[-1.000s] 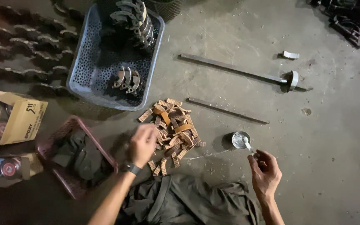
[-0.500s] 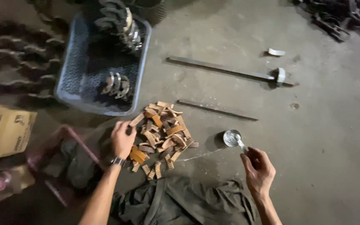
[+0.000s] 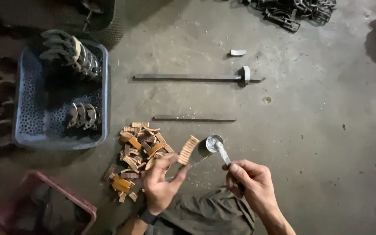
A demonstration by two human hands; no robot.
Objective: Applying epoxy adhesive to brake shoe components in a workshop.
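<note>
Your left hand (image 3: 159, 185) fingers pinch one curved tan ribbed friction strip (image 3: 187, 150), lifted just right of the heap of tan and orange strips (image 3: 138, 159) on grey concrete floor (image 3: 310, 143); your right hand (image 3: 251, 185) fist grips a grey smeared stick (image 3: 223, 153) dipping into a small round metal tin (image 3: 213, 142); blue perforated plastic basket (image 3: 105, 100) up-left

The curved lining piece (image 3: 188, 149) is tan with fine ribbing, like the orange-brown pile (image 3: 138, 157) at nine o'clock of it. The small tin (image 3: 214, 142) is silvery grey. The perforated basket (image 3: 62, 126) at ten o'clock is blue-grey (dotted with round holes), the crate (image 3: 81, 206) at seven o'clock dull pink, the floor (image 3: 310, 143) grey.
</note>
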